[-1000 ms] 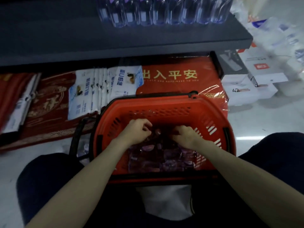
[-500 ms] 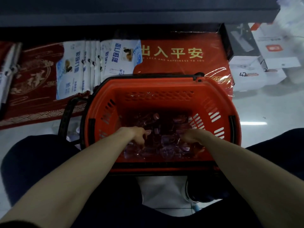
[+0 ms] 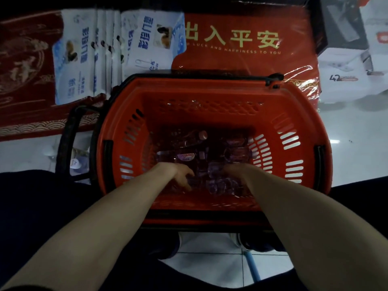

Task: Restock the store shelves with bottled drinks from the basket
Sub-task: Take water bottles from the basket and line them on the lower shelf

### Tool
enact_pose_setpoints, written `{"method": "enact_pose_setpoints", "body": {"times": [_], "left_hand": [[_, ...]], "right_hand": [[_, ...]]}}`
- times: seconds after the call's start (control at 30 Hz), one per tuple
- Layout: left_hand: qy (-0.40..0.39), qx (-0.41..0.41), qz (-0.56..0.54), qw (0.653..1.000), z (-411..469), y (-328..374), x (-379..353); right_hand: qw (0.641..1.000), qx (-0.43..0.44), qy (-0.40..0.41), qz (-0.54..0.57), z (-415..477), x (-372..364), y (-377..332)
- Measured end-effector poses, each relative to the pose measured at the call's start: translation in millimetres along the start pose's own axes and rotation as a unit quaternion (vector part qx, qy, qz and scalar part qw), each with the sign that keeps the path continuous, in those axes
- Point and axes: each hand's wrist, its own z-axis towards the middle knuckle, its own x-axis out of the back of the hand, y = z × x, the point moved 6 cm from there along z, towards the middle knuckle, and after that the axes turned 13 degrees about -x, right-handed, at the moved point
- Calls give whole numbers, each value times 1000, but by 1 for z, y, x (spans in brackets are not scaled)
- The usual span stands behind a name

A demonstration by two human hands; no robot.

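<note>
Both forearms are reached into the near end of the red basket [image 3: 210,87]. The left hand [image 3: 180,175] is laid on the clear bottles [image 3: 212,162] with its fingers bent downward; whether one is gripped cannot be told. The right hand [image 3: 235,172] is sunk among the same bottles with its fingers hidden, so its state cannot be told either. The basket is set on a pale tiled floor [image 3: 352,131]. Behind it a red mat [image 3: 241,61] with gold characters and white-blue packs [image 3: 84,59] are seen. Compared with half a second earlier, the dark shelf edge is gone from view, and the hands are kept nearly in place.
</note>
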Motion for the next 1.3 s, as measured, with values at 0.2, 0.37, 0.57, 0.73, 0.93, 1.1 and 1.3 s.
{"method": "enact_pose_setpoints", "body": {"times": [0.2,0.37,0.57,0.73,0.93,1.1,1.3], "left_hand": [[13,-26,44,999,7,0,-2],[17,-42,72,996,7,1,-2],[23,-50,84,995,-8,6,5],[79,-66,40,994,-39,12,28],[160,-91,-44,982,-80,22,63],[250,-93,-107,958,-131,41,107],[370,-134,-343,853,-199,51,146]], "right_hand": [[995,-77,-60,25,-8,-11,-2],[997,-42,-57,21,2,-15,-12],[998,-42,-18,-40,-17,3,-2],[993,-9,-60,-102,-32,19,5],[992,2,-96,-81,-70,64,21],[985,125,-121,14,-124,97,4],[903,278,-275,179,-176,103,-18]]}}
